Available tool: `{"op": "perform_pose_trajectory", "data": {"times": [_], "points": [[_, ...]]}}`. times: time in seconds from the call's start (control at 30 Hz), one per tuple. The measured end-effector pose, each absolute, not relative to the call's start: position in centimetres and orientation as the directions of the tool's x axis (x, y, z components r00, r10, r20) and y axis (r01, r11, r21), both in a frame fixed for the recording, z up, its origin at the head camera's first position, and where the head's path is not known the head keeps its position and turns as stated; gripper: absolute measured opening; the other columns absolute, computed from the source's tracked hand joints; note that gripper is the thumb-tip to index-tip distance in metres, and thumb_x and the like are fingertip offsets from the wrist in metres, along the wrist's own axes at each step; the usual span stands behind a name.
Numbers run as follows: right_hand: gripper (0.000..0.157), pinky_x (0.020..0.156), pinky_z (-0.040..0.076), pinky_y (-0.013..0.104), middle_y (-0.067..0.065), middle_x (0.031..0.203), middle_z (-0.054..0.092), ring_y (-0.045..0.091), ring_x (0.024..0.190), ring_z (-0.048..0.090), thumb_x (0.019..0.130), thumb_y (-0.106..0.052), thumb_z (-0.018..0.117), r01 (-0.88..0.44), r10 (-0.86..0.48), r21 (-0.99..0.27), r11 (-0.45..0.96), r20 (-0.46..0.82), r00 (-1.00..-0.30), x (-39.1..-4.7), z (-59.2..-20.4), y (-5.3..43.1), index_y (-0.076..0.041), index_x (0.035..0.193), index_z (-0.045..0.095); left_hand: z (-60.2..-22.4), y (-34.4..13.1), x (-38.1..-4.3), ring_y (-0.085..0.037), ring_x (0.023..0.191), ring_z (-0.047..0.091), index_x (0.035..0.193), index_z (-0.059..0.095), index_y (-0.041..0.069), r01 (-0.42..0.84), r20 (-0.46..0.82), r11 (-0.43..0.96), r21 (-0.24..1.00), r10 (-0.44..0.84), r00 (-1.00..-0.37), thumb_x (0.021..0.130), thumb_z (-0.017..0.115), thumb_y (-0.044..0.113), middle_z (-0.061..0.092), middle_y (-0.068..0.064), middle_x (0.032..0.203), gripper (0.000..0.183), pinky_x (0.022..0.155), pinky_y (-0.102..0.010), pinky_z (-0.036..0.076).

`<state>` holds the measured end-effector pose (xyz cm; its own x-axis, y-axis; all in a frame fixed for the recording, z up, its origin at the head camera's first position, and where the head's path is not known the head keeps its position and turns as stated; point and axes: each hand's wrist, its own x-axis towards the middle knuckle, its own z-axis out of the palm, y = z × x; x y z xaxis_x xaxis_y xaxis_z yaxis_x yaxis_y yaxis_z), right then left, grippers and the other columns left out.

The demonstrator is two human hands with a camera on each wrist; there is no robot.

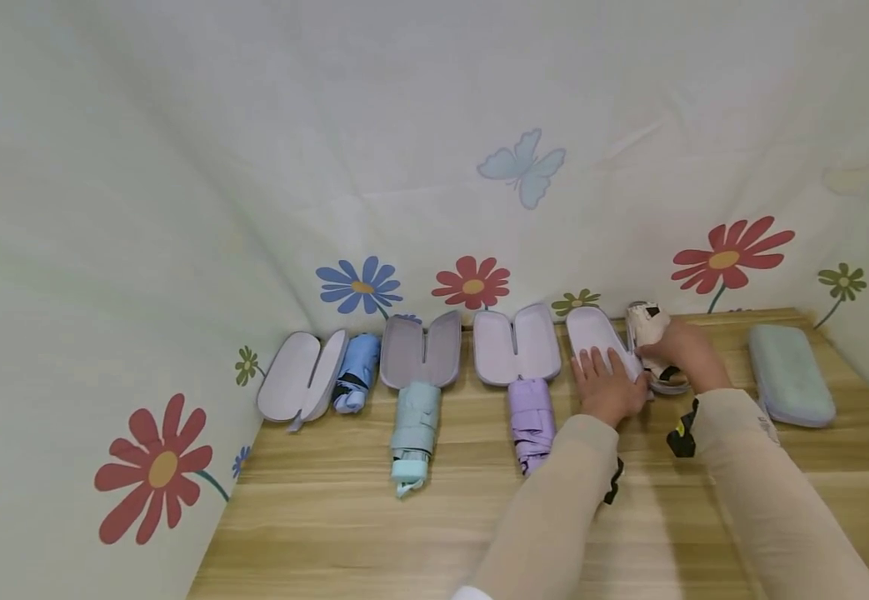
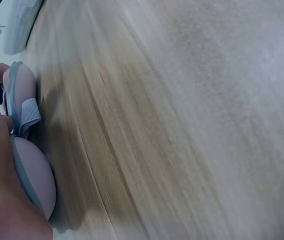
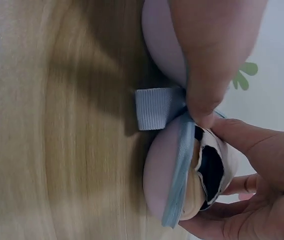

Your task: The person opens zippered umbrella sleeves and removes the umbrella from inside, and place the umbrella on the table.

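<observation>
A lilac zip case [image 1: 590, 327] lies spread at the back of the table. My left hand [image 1: 606, 387] rests on its left half, fingers extended into the hollow and thumb by the hinge. In the right half sits a beige folded umbrella [image 1: 648, 320] with dark patches. My right hand [image 1: 691, 354] holds this umbrella from the right, thumb on one side and fingers on the other, as the right wrist view shows. A ribbed tab [image 3: 153, 109] sticks out between the two halves. Part of the umbrella is hidden under the right hand.
Leftward stand three more spread cases, with a blue umbrella [image 1: 357, 371], a mint umbrella [image 1: 415, 429] and a purple umbrella [image 1: 530, 421] beside or before them. A closed green case [image 1: 790, 373] lies at the right. A flowered cloth [image 1: 404, 167] hangs behind the table.
</observation>
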<state>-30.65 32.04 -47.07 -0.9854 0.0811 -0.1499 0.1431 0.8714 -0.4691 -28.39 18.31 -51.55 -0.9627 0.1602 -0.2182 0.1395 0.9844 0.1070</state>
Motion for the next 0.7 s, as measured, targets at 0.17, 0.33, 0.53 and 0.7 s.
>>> {"op": "perform_pose_trajectory", "data": {"times": [0.17, 0.33, 0.53, 0.7], "points": [[0.07, 0.084, 0.049, 0.058, 0.043, 0.11, 0.057, 0.05, 0.094, 0.058, 0.089, -0.027, 0.073, 0.159, 0.107, -0.498, 0.853, -0.131, -0.986, -30.6, -47.7, 32.1, 0.028, 0.122, 0.046, -51.9, 18.1, -28.3, -0.017, 0.156, 0.005, 0.163, 0.018, 0.034, 0.155, -0.223, 0.979, 0.135, 0.182, -0.958, 0.103, 0.02, 0.067, 0.013, 0.007, 0.169, 0.068, 0.124, -0.042, 0.001], [0.072, 0.085, 0.048, 0.059, 0.044, 0.112, 0.056, 0.05, 0.096, 0.058, 0.09, -0.028, 0.073, 0.158, 0.108, -0.508, 0.847, -0.127, -0.986, -30.9, -47.7, 32.2, 0.029, 0.123, 0.045, -52.4, 17.8, -29.2, -0.017, 0.157, 0.003, 0.164, 0.015, 0.032, 0.171, -0.225, 0.972, 0.159, 0.205, -0.952, 0.102, 0.018, 0.068, 0.011, 0.006, 0.17, 0.071, 0.124, -0.043, -0.001], [0.074, 0.088, 0.048, 0.061, 0.046, 0.115, 0.054, 0.052, 0.1, 0.056, 0.09, -0.031, 0.072, 0.195, 0.125, -0.496, 0.846, -0.17, -0.977, -30.8, -47.4, 32.4, 0.029, 0.125, 0.044, -53.3, 17.7, -30.0, -0.016, 0.156, -0.002, 0.164, 0.009, 0.032, 0.19, -0.27, 0.965, 0.182, 0.235, -0.934, 0.094, 0.027, 0.08, 0.006, 0.004, 0.17, 0.087, 0.124, -0.041, -0.001], [0.07, 0.087, 0.048, 0.06, 0.044, 0.112, 0.055, 0.051, 0.097, 0.055, 0.091, -0.032, 0.072, 0.201, 0.12, -0.488, 0.849, -0.193, -0.974, -30.8, -47.0, 32.6, 0.028, 0.12, 0.048, -52.6, 17.3, -29.6, -0.017, 0.156, -0.001, 0.164, 0.007, 0.031, 0.22, -0.27, 0.964, 0.15, 0.254, -0.929, 0.085, 0.031, 0.09, 0.005, 0.003, 0.171, 0.102, 0.125, -0.042, 0.001]]}}
